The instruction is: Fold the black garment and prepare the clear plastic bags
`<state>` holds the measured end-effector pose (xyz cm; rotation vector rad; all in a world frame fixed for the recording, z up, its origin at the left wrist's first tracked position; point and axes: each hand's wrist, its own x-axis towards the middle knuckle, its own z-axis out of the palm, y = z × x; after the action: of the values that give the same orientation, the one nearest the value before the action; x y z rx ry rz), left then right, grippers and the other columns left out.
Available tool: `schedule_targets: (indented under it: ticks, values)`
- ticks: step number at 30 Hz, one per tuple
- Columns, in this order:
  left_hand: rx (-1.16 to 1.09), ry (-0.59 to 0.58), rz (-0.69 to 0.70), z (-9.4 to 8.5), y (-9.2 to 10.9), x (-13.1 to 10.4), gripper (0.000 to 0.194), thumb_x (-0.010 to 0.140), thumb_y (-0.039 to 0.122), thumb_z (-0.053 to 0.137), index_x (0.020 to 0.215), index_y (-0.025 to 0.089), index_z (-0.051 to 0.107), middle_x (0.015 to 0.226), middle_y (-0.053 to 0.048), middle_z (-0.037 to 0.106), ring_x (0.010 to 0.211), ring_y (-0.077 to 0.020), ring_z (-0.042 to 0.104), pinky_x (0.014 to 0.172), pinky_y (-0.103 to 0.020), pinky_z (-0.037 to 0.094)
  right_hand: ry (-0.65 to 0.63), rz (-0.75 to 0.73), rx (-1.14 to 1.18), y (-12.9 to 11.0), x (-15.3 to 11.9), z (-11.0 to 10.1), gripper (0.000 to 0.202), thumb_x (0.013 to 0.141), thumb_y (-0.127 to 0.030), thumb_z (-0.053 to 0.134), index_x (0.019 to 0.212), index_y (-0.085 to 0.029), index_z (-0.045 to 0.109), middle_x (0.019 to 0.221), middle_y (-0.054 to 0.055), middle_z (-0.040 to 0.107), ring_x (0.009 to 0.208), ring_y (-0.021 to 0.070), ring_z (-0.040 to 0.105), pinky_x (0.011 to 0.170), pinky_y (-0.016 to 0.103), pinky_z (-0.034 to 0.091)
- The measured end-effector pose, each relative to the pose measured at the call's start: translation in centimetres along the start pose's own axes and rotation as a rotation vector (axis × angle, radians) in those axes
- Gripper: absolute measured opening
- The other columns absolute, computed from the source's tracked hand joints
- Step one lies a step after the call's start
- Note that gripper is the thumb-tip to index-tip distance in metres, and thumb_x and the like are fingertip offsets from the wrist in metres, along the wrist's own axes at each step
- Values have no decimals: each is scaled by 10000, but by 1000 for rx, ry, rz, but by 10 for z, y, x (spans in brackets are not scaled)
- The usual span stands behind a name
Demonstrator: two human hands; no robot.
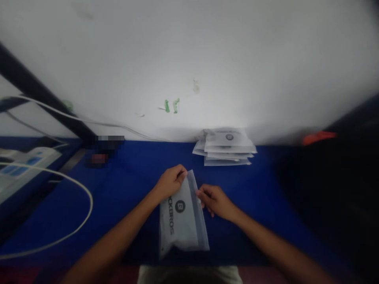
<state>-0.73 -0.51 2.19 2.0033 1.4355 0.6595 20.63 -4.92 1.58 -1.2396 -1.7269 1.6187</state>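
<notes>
on the blue table [130, 189], directly in front of the person, a frosted grey zip pouch [182, 221] with a round logo and dark lettering lies flat, its long side running away from the viewer and its zip strip along the right edge. left hand [171, 182] is curled closed over the pouch's far top corner, fingers folded down and pinching that corner. right hand [214, 201] sits just beside the pouch's right edge, fingers bent and fingertips touching the zip strip partway down; the grip looks like a light pinch, though blur makes the exact contact hard to confirm. both forearms enter from the bottom of the view and converge on the pouch. farther back, against the white wall [189, 59], a small stack of similar pouches [226, 148] rests on the table, well apart from the hands. to the left, a white cable [85, 193] loops over the table surface, and a pale power strip [26, 161] lies near the left edge. an orange object [318, 137] shows at the right, too blurred to identify.
</notes>
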Motion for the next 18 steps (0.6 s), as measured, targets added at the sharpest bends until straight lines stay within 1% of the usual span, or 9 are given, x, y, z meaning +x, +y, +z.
schedule_targets:
  ticks: [3, 6, 11, 13, 15, 16, 18]
  values:
    - [12, 9, -28, -1, -4, 2, 177, 911, 290, 481, 832, 207, 616, 723, 11, 627, 661, -159, 559, 598, -254, 376, -47, 56, 37, -3, -1, 0, 346, 916, -515, 555, 787, -196, 519, 626, -51, 593, 369, 53, 450, 306, 150, 348]
    - [31, 52, -60, -5, -12, 6, 184, 908, 302, 484, 834, 208, 623, 718, 9, 623, 657, -164, 555, 609, -261, 375, -100, 101, 36, -3, -2, 2, 299, 921, -467, 562, 804, -194, 524, 611, -61, 580, 352, 47, 438, 291, 143, 339]
    - [50, 183, -120, -25, -32, 15, 202, 899, 301, 471, 831, 191, 627, 740, -8, 630, 705, -178, 557, 649, -273, 396, -253, 157, -28, -5, -12, 9, 241, 923, -412, 569, 822, -195, 544, 602, -61, 579, 363, 55, 455, 294, 147, 363]
    - [44, 202, -123, -31, -37, 17, 198, 888, 298, 477, 826, 186, 629, 742, -7, 635, 703, -174, 555, 645, -267, 402, -296, 158, -56, -8, -15, 10, 226, 920, -402, 578, 829, -196, 552, 607, -59, 578, 375, 61, 467, 308, 156, 379]
    - [29, 185, -99, -32, -37, 17, 195, 879, 303, 490, 816, 186, 633, 735, 2, 635, 692, -167, 555, 643, -261, 408, -295, 117, -110, -11, -16, 9, 231, 931, -398, 568, 818, -196, 562, 616, -48, 590, 389, 70, 482, 334, 168, 389]
    - [19, 167, -80, -31, -35, 17, 198, 878, 307, 494, 810, 186, 635, 731, 6, 633, 689, -163, 556, 647, -258, 412, -258, 55, -158, -12, -16, 8, 235, 945, -394, 553, 820, -196, 571, 643, -34, 607, 425, 80, 512, 375, 180, 415]
    - [-3, 125, -38, -28, -30, 15, 212, 884, 321, 498, 801, 186, 637, 721, 13, 628, 684, -157, 556, 652, -255, 418, -116, -150, -286, -12, -12, 4, 226, 981, -370, 505, 866, -200, 599, 760, 6, 648, 589, 117, 601, 536, 226, 494]
